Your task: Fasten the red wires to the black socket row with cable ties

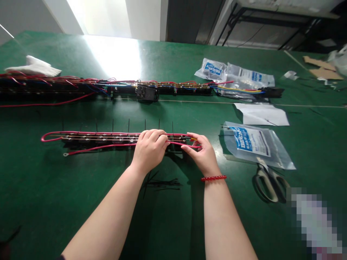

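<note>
A long dark strip assembly (116,138) with metal rods lies across the table. Black cable ties (129,125) stick out along its far side. Red cable (100,147) runs along both its long sides, looping past the left end; one end carries a ring terminal (65,154). My left hand (150,150) is closed over the strip right of its middle, fingers pressing the cable against it; its fingertips are partly hidden. At the right end, my right hand (202,153) curls thumb and fingers around the bend of the red cable.
Loose cable ties (165,183) lie nearer me. Scissors (268,182) and a plastic bag (255,144) are at the right, with white paper (264,115) beyond. A longer wired assembly (173,88) stretches across behind, beside more bags (241,74). A white glove (35,66) lies far left.
</note>
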`<state>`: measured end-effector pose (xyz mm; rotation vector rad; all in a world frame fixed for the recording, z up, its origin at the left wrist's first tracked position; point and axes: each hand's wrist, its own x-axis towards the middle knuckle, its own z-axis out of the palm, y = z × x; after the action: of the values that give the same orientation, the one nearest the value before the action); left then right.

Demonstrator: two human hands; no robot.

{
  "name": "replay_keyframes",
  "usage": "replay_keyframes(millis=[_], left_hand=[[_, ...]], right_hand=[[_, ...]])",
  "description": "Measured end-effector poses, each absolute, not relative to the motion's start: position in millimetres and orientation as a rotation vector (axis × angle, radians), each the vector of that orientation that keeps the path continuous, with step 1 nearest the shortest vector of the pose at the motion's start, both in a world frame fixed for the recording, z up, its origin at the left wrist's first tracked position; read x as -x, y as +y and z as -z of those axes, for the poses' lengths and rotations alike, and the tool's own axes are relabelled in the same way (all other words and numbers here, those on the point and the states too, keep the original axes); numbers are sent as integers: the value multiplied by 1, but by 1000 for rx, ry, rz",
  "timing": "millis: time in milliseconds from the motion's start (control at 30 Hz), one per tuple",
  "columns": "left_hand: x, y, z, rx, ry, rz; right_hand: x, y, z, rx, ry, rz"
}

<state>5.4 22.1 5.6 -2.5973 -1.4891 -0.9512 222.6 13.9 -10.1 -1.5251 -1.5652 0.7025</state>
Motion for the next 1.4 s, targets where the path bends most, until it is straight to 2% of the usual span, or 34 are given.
replay_keyframes(millis=[467,1133,1400], left_hand=[[-3,24,-3,2634,-1565,893],[-4,24,-2,2661,-1561,801],[-6,24,-3,2648,-1613,681]], right_hand=[[-224,15,12,1507,-1461,-837],[-218,15,8,1537,-1474,-770],[-219,16,12,1525,-1553,-587]])
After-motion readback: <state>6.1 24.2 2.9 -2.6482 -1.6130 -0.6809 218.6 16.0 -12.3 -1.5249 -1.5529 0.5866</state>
